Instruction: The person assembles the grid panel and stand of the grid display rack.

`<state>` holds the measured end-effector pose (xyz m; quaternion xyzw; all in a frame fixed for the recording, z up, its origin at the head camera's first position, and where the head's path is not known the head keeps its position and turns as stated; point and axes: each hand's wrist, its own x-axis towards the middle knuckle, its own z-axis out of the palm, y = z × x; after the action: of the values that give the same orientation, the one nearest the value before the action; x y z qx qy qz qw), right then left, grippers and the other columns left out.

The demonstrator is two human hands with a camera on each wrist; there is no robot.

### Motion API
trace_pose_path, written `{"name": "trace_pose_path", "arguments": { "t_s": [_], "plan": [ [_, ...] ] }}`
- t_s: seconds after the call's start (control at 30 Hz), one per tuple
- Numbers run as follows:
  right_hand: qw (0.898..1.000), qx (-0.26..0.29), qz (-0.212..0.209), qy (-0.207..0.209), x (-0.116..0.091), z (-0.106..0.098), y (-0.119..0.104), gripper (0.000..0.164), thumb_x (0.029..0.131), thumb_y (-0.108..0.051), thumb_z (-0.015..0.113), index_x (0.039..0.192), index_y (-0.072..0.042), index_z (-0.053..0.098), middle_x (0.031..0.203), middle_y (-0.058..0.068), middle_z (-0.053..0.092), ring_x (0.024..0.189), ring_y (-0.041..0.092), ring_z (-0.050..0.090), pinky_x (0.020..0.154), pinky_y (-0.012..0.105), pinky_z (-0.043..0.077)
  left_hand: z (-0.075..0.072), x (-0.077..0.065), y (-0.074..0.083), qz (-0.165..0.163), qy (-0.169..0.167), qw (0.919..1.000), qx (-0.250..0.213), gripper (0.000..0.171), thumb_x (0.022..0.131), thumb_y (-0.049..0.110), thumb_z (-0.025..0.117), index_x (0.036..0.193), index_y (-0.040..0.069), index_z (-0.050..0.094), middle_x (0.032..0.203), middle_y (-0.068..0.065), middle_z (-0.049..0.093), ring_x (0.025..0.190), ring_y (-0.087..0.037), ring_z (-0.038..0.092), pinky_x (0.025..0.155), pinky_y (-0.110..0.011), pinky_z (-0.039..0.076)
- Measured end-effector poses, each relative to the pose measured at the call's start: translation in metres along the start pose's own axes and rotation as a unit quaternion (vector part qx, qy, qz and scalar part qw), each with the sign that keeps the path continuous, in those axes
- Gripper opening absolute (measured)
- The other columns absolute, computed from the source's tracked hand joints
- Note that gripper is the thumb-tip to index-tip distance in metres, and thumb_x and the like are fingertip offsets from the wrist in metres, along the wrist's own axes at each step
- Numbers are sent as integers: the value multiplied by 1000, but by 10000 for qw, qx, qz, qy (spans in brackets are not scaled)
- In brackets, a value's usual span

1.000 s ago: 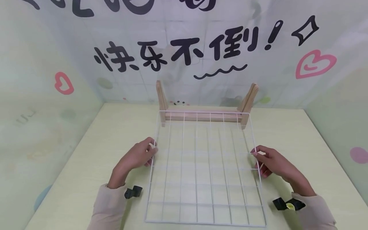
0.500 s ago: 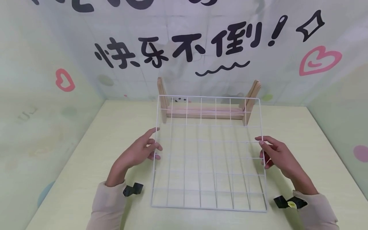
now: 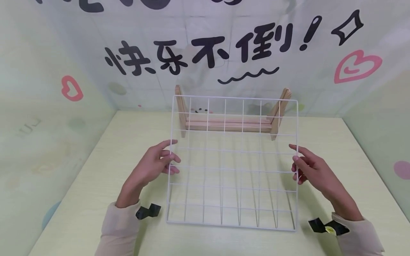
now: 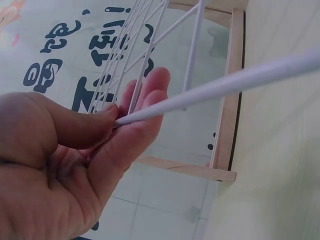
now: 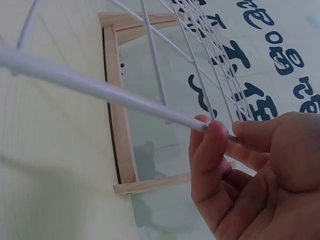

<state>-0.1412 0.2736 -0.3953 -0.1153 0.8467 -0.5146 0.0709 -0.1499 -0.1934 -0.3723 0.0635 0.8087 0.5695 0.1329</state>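
Observation:
A white wire grid panel [image 3: 222, 151] is held tilted over the table, its top edge away from me and raised. My left hand [image 3: 153, 164] pinches its left side wire between thumb and fingers, the index finger stretched out past the wire. On the opposite side my right hand [image 3: 315, 170] pinches the right side wire. Both wrist views show thumb and fingers around the thick outer rod [image 4: 215, 95]. Behind the grid stands a wooden stand [image 3: 229, 125] with two slanting uprights and a crossbar, seen partly through the wires.
The pale wood table [image 3: 96, 170] extends to both sides and in front of the grid. A back wall [image 3: 134, 96] with black lettering rises behind the stand. Side walls border the table left and right. Black wrist cameras [image 3: 148, 211] sit at the cuffs.
The grid has risen and tilted up, its top edge now overlapping the stand's uprights. Both hands have moved upward with it, and the left index finger has straightened.

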Motion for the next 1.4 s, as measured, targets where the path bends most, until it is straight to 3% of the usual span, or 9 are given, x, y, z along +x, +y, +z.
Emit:
{"name": "trace_pose_path", "arguments": {
  "t_s": [0.13,0.3,0.5,0.67,0.83,1.1,1.4],
  "plan": [
    [9996,-113,104,-222,-4,-6,-5,53,107,-17,43,157,-16,25,90,17,60,66,26,67,54,34,57,1,-2,7,-103,227,9997,-88,36,102,-4,45,138,-5,45,100,-29,64,74,-29,73,69,-34,61],
    [9986,-123,208,-462,-7,-9,-9,59,107,-16,44,159,-19,17,98,23,63,71,24,71,57,37,59,4,-5,10,-119,504,9986,95,31,101,-4,47,132,-6,49,99,-30,64,77,-28,74,72,-35,61],
    [9982,-157,-130,-568,-9,-8,-12,64,104,-9,49,159,-19,17,91,19,68,73,21,71,59,35,59,4,-12,10,-29,750,9967,316,25,101,-3,48,126,-5,52,92,-22,67,78,-29,75,71,-32,61],
    [9979,-317,-393,-413,-9,-9,-16,66,102,-5,51,159,-17,19,84,9,70,73,20,69,59,34,59,2,-14,17,171,842,9957,360,23,101,-3,49,124,-5,53,92,-23,66,79,-30,75,71,-33,61],
    [9961,-544,-590,-369,-10,-14,-24,75,99,-2,56,160,-17,15,82,8,69,73,17,69,60,32,59,-2,-11,28,402,939,9931,580,24,101,-3,49,124,-4,54,93,-26,66,79,-30,75,70,-31,61],
    [9906,-969,-931,253,-3,-21,-34,75,96,5,58,159,-16,20,79,8,68,70,14,68,57,29,59,-3,-4,45,573,1195,9890,660,24,101,0,52,124,-1,56,95,-23,69,81,-27,75,71,-30,61],
    [9801,-1402,-1074,909,8,-32,-51,74,94,7,59,157,-17,26,80,11,65,67,8,68,55,24,57,-7,4,68,1005,1537,9809,647,25,101,3,54,125,0,58,98,-25,70,78,-20,75,72,-28,60]
  ]
}}
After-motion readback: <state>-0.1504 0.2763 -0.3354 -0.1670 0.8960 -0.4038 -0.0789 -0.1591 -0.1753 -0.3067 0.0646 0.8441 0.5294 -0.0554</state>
